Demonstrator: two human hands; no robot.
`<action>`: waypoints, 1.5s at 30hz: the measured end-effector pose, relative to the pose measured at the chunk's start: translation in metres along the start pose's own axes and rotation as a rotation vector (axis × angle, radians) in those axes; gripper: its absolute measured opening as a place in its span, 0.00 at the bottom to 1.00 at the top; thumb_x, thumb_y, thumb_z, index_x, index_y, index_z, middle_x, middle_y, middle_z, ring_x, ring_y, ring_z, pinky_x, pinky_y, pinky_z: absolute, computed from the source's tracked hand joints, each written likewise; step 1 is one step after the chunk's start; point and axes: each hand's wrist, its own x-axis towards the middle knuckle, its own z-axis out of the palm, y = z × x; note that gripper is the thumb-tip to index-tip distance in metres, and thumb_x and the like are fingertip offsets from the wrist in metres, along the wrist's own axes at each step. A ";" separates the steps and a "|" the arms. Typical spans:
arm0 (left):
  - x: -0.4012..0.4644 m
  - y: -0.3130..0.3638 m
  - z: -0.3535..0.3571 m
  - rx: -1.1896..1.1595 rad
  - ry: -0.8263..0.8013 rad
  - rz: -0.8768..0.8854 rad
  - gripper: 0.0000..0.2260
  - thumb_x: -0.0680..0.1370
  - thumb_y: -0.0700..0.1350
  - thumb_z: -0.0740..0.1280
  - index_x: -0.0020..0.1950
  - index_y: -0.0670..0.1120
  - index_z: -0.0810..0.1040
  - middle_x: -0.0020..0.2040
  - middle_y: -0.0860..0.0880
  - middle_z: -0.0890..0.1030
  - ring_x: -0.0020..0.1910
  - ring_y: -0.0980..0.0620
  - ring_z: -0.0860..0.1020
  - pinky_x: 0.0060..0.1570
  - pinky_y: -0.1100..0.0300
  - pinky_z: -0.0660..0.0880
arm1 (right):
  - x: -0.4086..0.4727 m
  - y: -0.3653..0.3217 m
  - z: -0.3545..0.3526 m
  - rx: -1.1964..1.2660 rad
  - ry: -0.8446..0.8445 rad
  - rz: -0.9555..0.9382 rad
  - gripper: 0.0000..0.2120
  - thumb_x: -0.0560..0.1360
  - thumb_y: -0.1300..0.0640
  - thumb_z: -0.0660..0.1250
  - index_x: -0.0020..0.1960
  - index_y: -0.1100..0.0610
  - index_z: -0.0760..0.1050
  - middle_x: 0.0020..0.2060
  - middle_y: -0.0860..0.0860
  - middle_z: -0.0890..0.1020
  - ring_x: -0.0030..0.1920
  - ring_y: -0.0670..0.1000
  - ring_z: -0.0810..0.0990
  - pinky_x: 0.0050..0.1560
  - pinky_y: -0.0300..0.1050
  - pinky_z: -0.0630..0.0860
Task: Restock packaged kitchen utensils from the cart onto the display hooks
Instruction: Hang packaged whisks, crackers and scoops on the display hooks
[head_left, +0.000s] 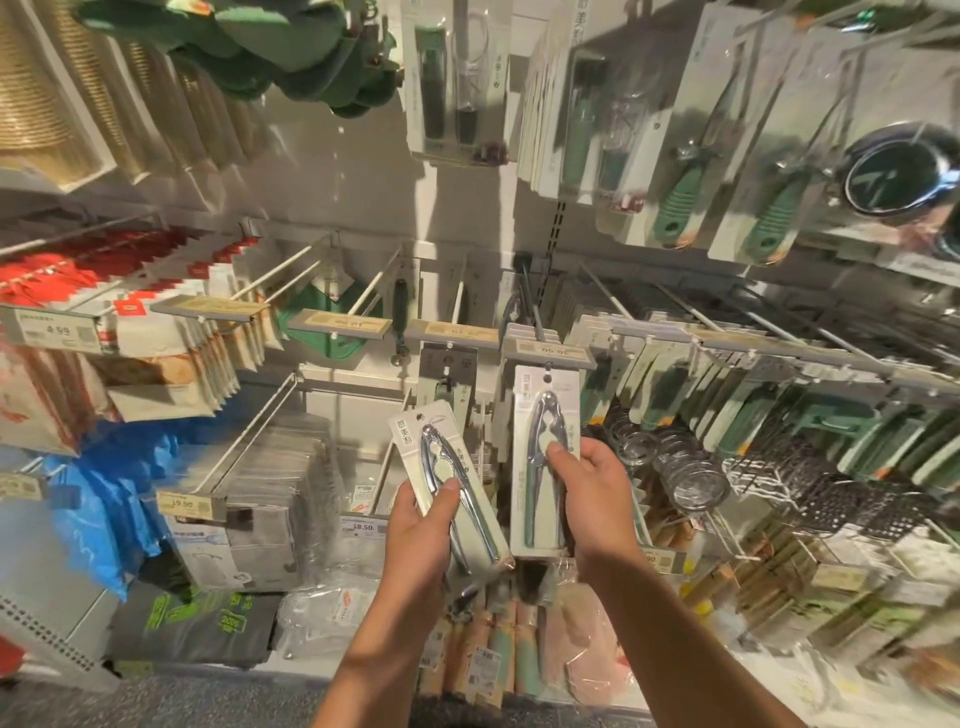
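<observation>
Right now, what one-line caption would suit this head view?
Left hand holds one packaged nutcracker while right hand hangs another on a display hook.

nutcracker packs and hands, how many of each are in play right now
nutcracker packs: 2, one tilted in the left hand at, one upright under the right hand at
hands: 2
total: 4
</observation>
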 end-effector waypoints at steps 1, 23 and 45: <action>0.000 0.001 0.000 -0.002 0.000 0.002 0.10 0.85 0.43 0.64 0.65 0.51 0.77 0.51 0.52 0.88 0.49 0.52 0.87 0.48 0.52 0.81 | 0.000 -0.002 0.001 -0.002 0.005 -0.003 0.15 0.78 0.49 0.72 0.62 0.55 0.78 0.54 0.53 0.86 0.57 0.55 0.84 0.65 0.61 0.78; -0.003 0.015 -0.016 0.069 0.054 0.106 0.11 0.83 0.42 0.67 0.65 0.54 0.77 0.53 0.54 0.87 0.53 0.52 0.86 0.59 0.46 0.81 | 0.066 -0.018 0.034 -0.218 0.086 0.070 0.19 0.83 0.47 0.66 0.60 0.63 0.76 0.58 0.61 0.79 0.60 0.63 0.77 0.58 0.53 0.73; -0.002 0.006 -0.015 0.030 -0.019 0.043 0.09 0.84 0.44 0.67 0.64 0.51 0.78 0.53 0.48 0.88 0.51 0.46 0.87 0.56 0.43 0.82 | 0.014 0.006 0.032 -0.199 -0.342 0.143 0.11 0.82 0.49 0.68 0.57 0.55 0.81 0.51 0.54 0.85 0.46 0.49 0.82 0.54 0.48 0.81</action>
